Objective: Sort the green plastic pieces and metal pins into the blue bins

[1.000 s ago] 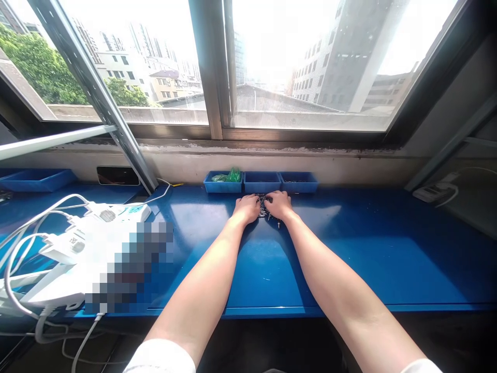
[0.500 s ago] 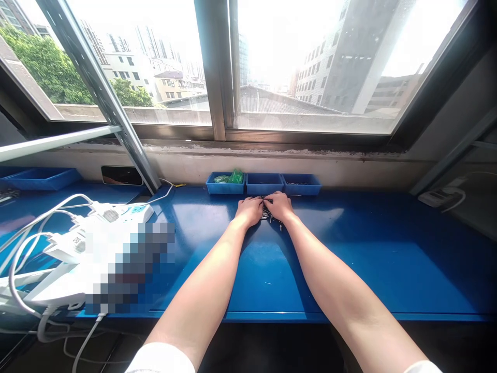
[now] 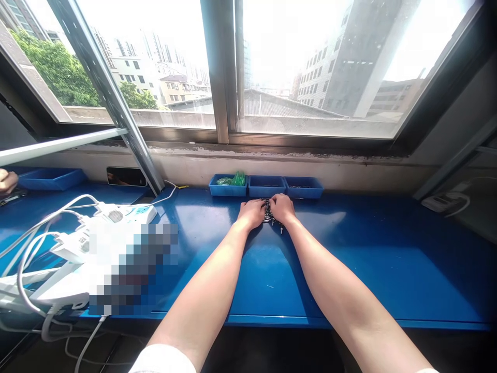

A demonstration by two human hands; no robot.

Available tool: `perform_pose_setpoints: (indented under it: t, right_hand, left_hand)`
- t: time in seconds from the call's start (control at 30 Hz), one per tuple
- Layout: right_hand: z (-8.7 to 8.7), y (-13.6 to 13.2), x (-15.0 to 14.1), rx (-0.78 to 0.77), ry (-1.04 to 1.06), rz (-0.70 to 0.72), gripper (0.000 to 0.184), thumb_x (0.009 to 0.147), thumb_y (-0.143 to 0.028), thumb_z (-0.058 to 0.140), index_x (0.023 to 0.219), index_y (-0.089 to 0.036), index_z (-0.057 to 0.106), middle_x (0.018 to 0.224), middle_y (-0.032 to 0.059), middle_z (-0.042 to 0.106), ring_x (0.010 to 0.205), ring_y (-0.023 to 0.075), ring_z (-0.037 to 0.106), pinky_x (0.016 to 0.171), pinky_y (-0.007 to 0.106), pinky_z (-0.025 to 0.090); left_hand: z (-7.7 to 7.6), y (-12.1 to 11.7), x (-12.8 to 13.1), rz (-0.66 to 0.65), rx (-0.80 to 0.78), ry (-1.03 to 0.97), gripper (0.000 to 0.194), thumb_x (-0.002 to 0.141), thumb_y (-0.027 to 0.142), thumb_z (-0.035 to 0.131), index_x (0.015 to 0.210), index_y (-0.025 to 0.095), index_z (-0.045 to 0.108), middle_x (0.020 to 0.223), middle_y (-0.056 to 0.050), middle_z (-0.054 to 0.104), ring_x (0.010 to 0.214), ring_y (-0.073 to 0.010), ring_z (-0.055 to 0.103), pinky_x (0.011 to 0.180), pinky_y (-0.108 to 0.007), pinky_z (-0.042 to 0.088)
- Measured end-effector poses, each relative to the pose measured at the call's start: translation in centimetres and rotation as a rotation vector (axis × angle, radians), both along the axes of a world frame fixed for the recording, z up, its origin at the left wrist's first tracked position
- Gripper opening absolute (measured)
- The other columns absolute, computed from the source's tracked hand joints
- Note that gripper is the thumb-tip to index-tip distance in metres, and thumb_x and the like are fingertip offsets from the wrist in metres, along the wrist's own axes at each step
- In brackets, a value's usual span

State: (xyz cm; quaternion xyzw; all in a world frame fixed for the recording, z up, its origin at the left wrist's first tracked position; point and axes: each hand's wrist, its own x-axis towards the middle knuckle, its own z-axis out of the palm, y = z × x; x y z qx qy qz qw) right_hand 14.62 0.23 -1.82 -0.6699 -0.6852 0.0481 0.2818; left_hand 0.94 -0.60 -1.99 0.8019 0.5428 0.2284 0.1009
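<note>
A small heap of dark and silvery metal pieces that look like screws (image 3: 267, 213) lies on the blue tabletop (image 3: 272, 269), between my two hands. My left hand (image 3: 252, 212) rests at the heap's left side with its fingers curled inward. From the right, my right hand (image 3: 282, 207) bends its closed fingers over the upper part of the heap. What the fingertips of either hand pinch is too small and partly hidden. One loose screw (image 3: 281, 230) sits apart, just below my right hand.
Behind my hands stand three blue bins: a left bin (image 3: 228, 191) with a green plastic bag (image 3: 238, 179), a middle bin (image 3: 267, 188) and a right bin (image 3: 304, 191). White power strips and cables (image 3: 70, 243) crowd the left. Another person's hand (image 3: 8, 181) shows at the left edge.
The view has shifted slightly. My right fingers have moved a little apart from my left, showing more of the heap. Another person's hand has appeared at the far left.
</note>
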Motion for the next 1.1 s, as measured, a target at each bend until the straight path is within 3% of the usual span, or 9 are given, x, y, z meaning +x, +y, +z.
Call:
perform_pose_setpoints:
  t: [0.17,0.43,0.67,0.83,1.1]
  right_hand:
    - [0.0,0.0,0.1,0.022,0.040,-0.005,0.029,0.088,-0.032,0.042,0.087,-0.017,0.067,0.096,0.0113,0.066,0.095,0.0229,0.057,0.083,0.032,0.040]
    - [-0.4,0.1,0.7,0.078,0.183,-0.051,0.036,0.088,-0.039,0.039,0.076,-0.018,0.066,0.083,0.0104,0.068,0.079,0.0211,0.060,0.070,0.029,0.040]
    - [0.1,-0.6,1.2,0.091,0.366,0.096,0.034,0.084,-0.041,0.044,0.069,-0.017,0.063,0.068,0.0043,0.066,0.065,0.0160,0.056,0.063,0.025,0.038]
    - [0.3,-0.6,1.0,0.084,0.373,0.165,0.038,0.086,-0.040,0.037,0.063,-0.018,0.058,0.064,0.0025,0.063,0.060,0.0144,0.052,0.060,0.025,0.035]
    - [0.4,-0.7,1.1,0.120,0.364,0.199,0.045,0.087,-0.047,0.031,0.053,-0.020,0.043,0.053,0.0001,0.051,0.051,0.0125,0.038,0.053,0.027,0.028]
  left_hand:
    - [0.1,-0.3,-0.1,-0.003,0.022,-0.032,0.040,0.088,0.026,0.037,0.122,0.030,0.056,0.130,-0.003,0.056,0.122,-0.0217,0.047,0.102,-0.038,0.030]
    - [0.2,-0.3,0.0,0.020,0.024,-0.019,0.035,0.088,0.029,0.038,0.111,0.028,0.064,0.128,-0.004,0.057,0.120,-0.0236,0.048,0.101,-0.041,0.030]
    - [0.8,-0.2,0.1,0.086,0.100,-0.145,0.028,0.087,0.037,0.045,0.101,0.023,0.066,0.110,-0.005,0.066,0.107,-0.0211,0.057,0.097,-0.036,0.035]
    - [0.7,0.0,0.0,0.095,0.194,-0.254,0.024,0.086,0.037,0.050,0.099,0.022,0.064,0.102,-0.004,0.068,0.102,-0.0200,0.060,0.095,-0.035,0.036]
    - [1.2,-0.3,-0.1,-0.027,0.185,-0.283,0.019,0.086,0.026,0.049,0.094,0.023,0.066,0.100,-0.002,0.069,0.100,-0.0165,0.060,0.092,-0.028,0.040]
